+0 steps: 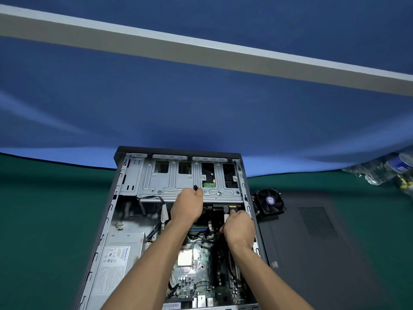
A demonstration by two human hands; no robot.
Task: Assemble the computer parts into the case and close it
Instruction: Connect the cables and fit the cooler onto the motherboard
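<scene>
The case [178,220] lies open on the table, with power supply [120,258] and drive cage [190,182] already inside. The left hand [187,206] pinches a small black plug; the right hand [238,229] curls around a cable. The fan [269,201] and side panel [324,242] wait beside it, so much remains.

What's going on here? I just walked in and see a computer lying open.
A person is working inside the open case on the table. The left hand holds a small black connector up by the drive cage; the right hand grips a cable near the case's right wall. The processor sits bare. The fan and side panel lie outside, so assembly isn't finished.
</scene>
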